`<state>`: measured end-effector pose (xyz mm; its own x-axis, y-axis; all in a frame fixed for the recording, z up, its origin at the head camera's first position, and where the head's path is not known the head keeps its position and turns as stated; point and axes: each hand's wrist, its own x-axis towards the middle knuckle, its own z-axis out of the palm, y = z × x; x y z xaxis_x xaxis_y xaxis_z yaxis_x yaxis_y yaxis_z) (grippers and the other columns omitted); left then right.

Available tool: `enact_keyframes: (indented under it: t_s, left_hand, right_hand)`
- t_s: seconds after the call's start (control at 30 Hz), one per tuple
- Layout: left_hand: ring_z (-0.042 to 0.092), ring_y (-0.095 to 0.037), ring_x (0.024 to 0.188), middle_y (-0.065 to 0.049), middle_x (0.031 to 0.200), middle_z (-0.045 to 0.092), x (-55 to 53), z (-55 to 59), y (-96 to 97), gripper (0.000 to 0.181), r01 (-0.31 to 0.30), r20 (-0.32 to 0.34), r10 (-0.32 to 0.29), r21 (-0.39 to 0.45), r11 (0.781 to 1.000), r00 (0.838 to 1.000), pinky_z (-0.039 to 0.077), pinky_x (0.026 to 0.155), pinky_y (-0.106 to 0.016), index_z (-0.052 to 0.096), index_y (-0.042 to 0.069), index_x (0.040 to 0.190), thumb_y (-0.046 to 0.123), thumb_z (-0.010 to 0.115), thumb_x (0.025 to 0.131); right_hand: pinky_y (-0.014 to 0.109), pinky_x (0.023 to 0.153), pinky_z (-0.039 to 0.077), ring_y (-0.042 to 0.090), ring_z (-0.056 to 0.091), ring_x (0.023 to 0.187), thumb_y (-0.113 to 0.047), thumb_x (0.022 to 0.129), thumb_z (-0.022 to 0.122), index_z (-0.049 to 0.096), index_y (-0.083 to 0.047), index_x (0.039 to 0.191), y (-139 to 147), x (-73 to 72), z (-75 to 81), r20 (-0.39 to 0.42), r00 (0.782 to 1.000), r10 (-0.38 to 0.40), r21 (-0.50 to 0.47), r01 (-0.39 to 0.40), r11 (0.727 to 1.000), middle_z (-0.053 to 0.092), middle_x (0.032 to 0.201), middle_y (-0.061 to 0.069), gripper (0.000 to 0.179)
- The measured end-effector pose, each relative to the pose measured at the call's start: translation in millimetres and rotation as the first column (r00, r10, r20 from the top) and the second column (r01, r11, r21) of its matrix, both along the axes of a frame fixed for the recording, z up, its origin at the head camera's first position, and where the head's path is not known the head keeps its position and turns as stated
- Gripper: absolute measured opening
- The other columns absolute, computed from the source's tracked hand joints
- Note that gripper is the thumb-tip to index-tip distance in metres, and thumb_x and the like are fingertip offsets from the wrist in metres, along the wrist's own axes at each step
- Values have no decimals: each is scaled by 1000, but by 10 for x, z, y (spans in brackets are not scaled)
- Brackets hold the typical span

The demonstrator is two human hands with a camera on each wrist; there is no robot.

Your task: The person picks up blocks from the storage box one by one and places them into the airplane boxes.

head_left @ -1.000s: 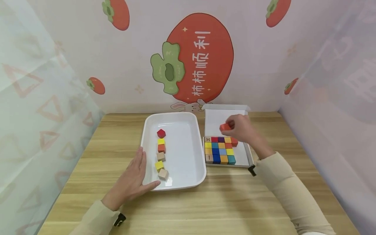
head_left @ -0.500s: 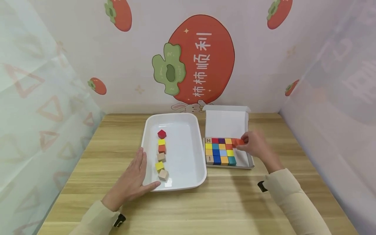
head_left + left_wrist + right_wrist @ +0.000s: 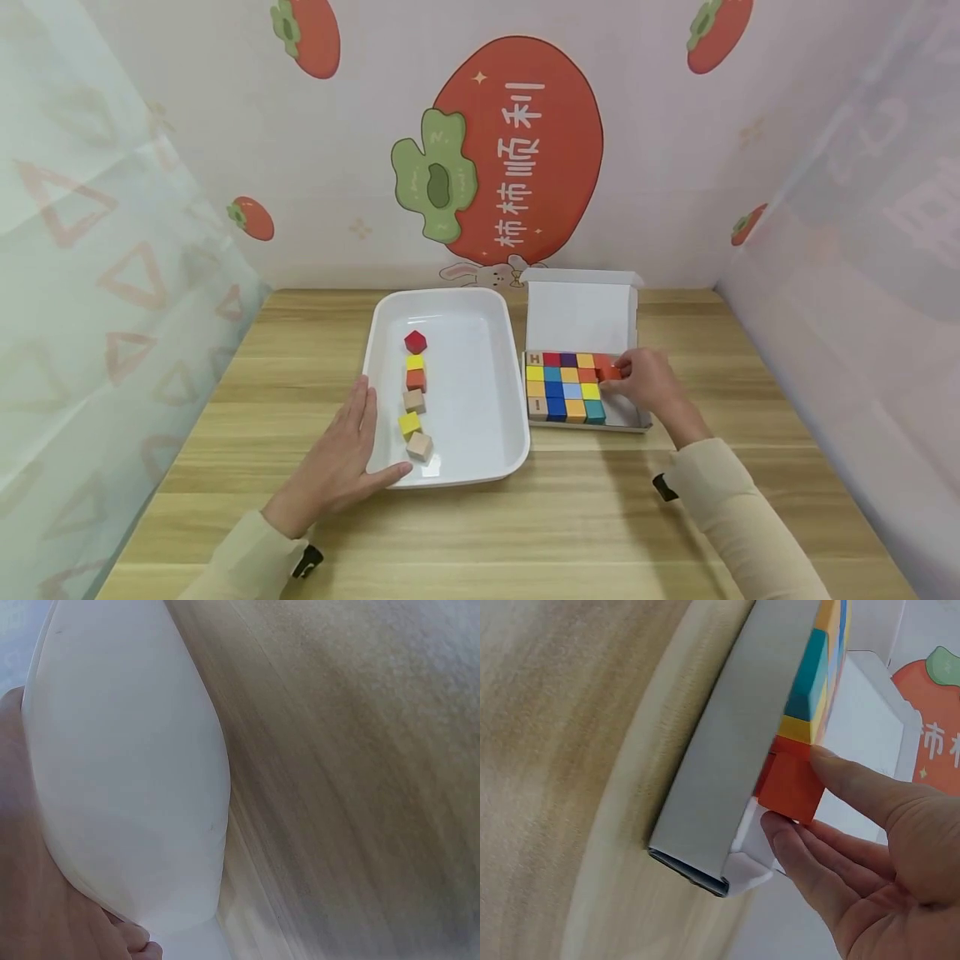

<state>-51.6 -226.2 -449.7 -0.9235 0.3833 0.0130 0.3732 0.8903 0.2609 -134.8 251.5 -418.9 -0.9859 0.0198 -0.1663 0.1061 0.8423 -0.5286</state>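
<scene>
My right hand (image 3: 651,385) pinches an orange-red block (image 3: 793,786) between thumb and fingers, at the right end of the block rows in the open cardboard box (image 3: 626,417). The right wrist view shows this block against another orange-red one, close to a yellow block (image 3: 799,729) and a teal block (image 3: 810,679). Fairly straight fingers of my left hand (image 3: 333,454) rest along the left rim of the white tray (image 3: 480,400), with the thumb over its near left corner. The left wrist view has the hand against the tray's outer wall (image 3: 135,765).
Inside the tray's left half, several blocks form a loose line, from a red block (image 3: 416,342) to a plain wood block (image 3: 420,447). The box's raised lid (image 3: 581,315) stands behind its block rows. A printed wall cloth (image 3: 337,150) borders the wooden table (image 3: 480,542).
My right hand has carried the orange-red block from in front of the lid down to the box's right side, beside the rows. The left hand stays at the tray.
</scene>
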Motion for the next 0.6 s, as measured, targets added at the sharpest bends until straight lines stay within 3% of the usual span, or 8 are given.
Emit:
enact_keyframes:
  t_s: [0.37,0.6]
  left_hand:
    - [11,-46,164,-25,177,2,3,1,8,121,-6,-2,6,-7,1000,1000,30,127,-62,13,-7,166,77,58,90]
    - [12,-45,164,-24,178,2,-4,3,11,121,-11,2,11,-7,1000,1000,30,127,-62,13,-7,166,76,58,90]
  right_hand:
    - [53,100,61,39,70,111,-13,91,84,67,10,127,-19,1,-159,-17,1000,-24,-40,23,999,70,125,30,46]
    - [51,99,62,38,72,113,-7,93,80,64,11,134,-17,2,-157,-17,1000,18,-49,-19,999,70,127,30,48]
